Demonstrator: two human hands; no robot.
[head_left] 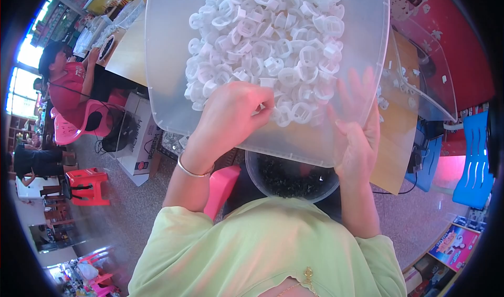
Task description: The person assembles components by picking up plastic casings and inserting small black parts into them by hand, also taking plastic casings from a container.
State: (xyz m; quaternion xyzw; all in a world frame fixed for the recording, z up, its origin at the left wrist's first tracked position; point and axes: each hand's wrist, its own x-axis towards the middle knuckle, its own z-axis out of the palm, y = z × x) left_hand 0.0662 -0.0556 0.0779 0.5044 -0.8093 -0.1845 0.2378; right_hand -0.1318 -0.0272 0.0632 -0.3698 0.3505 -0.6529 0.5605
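A large translucent plastic bin [173,87] is in front of me, with many small white plastic ring-shaped pieces [283,47] heaped in it. My left hand [236,105], wearing a bracelet, reaches over the near edge of the heap. Its thumb and fingers are closed together beside the rings; whatever they pinch is hidden. At the bin's near right corner, my right hand [357,137] holds the wall. Its spread fingers show blurred through the plastic. Under the bin's near edge, at my lap, stands a round clear tub [252,179] with dark bits inside.
To the left, a person in a red top [71,89] works at a table with a tray of dark bits [106,47]. A cardboard box [139,134], a red stool [86,185] and a pink seat [220,189] stand nearby. Blue chairs [472,160] and a clear panel [428,87] are on the right.
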